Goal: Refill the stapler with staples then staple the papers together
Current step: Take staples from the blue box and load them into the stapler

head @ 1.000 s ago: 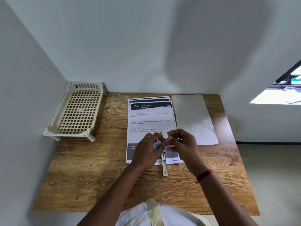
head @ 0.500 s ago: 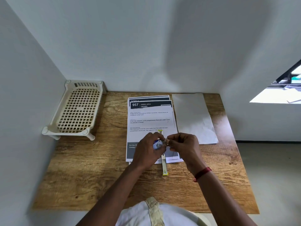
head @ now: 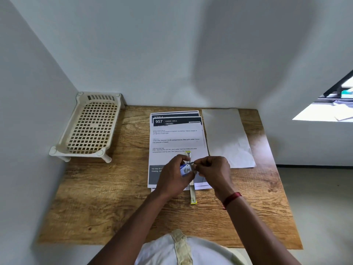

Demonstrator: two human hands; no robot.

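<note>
Mid-frame, the left hand grips a small blue-and-white staple box, the right hand pinches its end; a jerky pull could spill its contents over the printed white papers.

Opened stapler flat across printed papers, near edge; blue staple box held above.

White walls, wooden table.

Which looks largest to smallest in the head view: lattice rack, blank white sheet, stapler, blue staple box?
1. lattice rack, only slightly ahead of the next; nearly alike.
2. blank white sheet.
3. stapler, long and thin, partly hidden.
4. blue staple box, partly hidden too.
</note>
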